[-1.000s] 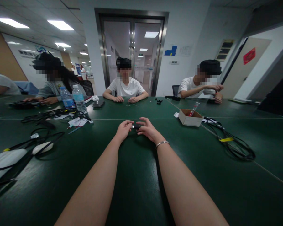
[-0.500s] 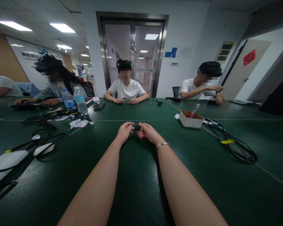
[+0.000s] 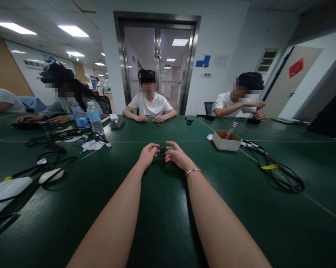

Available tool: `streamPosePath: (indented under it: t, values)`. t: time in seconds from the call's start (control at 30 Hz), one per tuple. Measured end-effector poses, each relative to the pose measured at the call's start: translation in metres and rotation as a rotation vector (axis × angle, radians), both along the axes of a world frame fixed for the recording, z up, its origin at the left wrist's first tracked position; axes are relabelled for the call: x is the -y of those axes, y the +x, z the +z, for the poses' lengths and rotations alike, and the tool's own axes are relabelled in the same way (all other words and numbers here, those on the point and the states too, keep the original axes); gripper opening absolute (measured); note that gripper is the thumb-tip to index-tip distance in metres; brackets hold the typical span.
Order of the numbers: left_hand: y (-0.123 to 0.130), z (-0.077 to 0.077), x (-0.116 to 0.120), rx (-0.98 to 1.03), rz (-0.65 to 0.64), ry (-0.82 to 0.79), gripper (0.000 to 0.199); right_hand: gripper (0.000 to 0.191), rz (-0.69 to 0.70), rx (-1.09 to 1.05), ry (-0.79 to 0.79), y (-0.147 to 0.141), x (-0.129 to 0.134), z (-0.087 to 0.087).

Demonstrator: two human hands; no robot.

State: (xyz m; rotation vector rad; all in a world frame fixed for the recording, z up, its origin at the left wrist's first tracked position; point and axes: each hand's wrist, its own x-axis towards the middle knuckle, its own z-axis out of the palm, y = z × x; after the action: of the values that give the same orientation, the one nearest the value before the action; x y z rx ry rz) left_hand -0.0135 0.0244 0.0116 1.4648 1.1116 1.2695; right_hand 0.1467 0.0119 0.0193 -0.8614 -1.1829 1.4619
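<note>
A small dark, rod-shaped piece with a silvery left part (image 3: 162,150) lies level between my two hands, above the green table (image 3: 162,208). My left hand (image 3: 148,155) pinches its silvery end between thumb and fingers. At the dark end is my right hand (image 3: 177,154), its index finger lifted and its fingers apart; whether a fingertip still touches the piece is hard to see. A metal bracelet (image 3: 193,171) circles my right wrist.
To the right stand a cardboard box (image 3: 226,143) with a clear tube in it and a coiled black cable (image 3: 285,178). On the left are water bottles (image 3: 94,118), papers (image 3: 94,145), cables and a white device (image 3: 8,193). Several people sit around the table.
My right hand's fingers have loosened from the dark end of the piece and spread apart. My left hand keeps its pinch in nearly the same spot.
</note>
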Motion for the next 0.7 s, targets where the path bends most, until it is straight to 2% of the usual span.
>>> streamPosePath:
  t: [0.03, 0.13, 0.2, 0.37, 0.5, 0.7]
  values:
    - [0.0001, 0.0001, 0.0000, 0.002, -0.001, -0.001, 0.024, 0.043, -0.002, -0.011, -0.008, 0.0001, 0.0001, 0.0001]
    - [0.0000, 0.0002, -0.0001, -0.004, -0.004, 0.006, 0.024, 0.019, 0.003, 0.036, -0.044, -0.0005, -0.0008, 0.0000]
    - [0.0000, 0.0001, -0.0004, -0.008, -0.005, 0.009, 0.023, 0.011, 0.016, 0.081, -0.035, -0.0010, -0.0013, 0.0002]
    - [0.0000, -0.0033, -0.0028, -0.021, -0.029, 0.025, 0.022, 0.009, 0.045, 0.042, -0.021, 0.0008, -0.0010, -0.0002]
    - [0.0000, -0.0059, -0.0046, -0.054, -0.066, 0.060, 0.033, 0.010, 0.052, 0.002, -0.020, 0.0026, -0.0027, -0.0034]
    - [0.0013, -0.0023, -0.0039, -0.001, -0.075, -0.053, 0.025, 0.010, 0.037, -0.037, -0.031, 0.0034, -0.0054, -0.0062]
